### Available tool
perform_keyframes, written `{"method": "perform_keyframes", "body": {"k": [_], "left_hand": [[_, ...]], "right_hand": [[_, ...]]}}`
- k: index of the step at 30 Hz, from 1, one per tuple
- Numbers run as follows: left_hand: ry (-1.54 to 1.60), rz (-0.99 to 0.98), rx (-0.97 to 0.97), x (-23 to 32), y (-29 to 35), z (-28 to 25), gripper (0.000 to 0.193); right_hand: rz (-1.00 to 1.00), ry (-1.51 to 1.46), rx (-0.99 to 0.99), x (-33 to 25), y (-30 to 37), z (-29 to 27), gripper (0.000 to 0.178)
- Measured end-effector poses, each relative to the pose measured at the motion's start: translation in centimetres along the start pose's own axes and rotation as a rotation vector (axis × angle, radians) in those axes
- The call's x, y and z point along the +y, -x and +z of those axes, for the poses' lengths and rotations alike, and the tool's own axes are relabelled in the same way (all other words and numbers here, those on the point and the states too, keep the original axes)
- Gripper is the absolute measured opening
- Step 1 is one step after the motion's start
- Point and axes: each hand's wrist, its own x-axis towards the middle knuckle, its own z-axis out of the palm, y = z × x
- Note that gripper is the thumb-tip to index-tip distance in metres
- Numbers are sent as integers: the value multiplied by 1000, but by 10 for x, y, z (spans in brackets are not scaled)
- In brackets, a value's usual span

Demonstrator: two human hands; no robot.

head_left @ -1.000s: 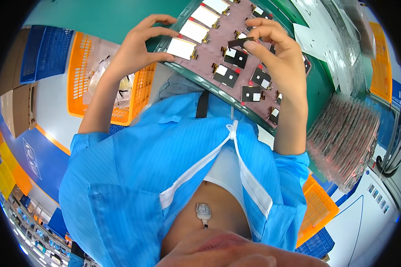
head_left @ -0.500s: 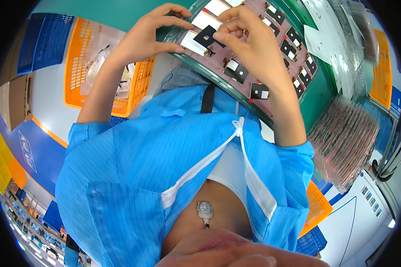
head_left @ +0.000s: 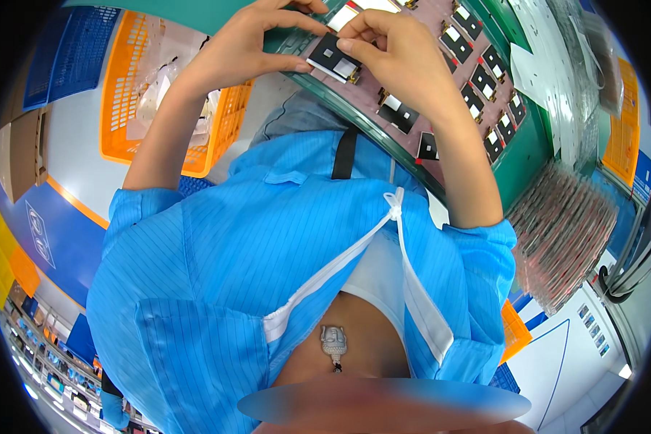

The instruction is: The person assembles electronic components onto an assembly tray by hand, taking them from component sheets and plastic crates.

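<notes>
A small flat black component with a pale square window is pinched between both hands just above the near edge of a pinkish tray. My left hand grips its left side, thumb along the lower edge. My right hand holds its right end with the fingertips. The tray carries several similar black pieces in rows and lies on a green workbench. Blue sleeves cover both my upper arms.
An orange plastic crate with clear bags stands on the floor to the left, next to a blue crate. A stack of pinkish trays sits low on the right. White sheets lie on the bench's far side.
Both hands have come toward me from over the tray's rows to its near edge, and they now hold one black component between them.
</notes>
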Motion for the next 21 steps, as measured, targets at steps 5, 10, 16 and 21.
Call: {"method": "perform_keyframes", "body": {"k": [5,10,16,21], "left_hand": [[345,645,145,-46,-8,18,46],[125,59,48,-11,1,4,46],[-6,6,10,-1,1,1,47],[162,320,79,-13,-1,6,47]], "right_hand": [[-134,37,-7,10,-2,6,12],[-119,26,-17,17,-2,4,13],[-106,3,-22,17,-3,6,13],[-103,22,-28,14,-3,5,13]]}}
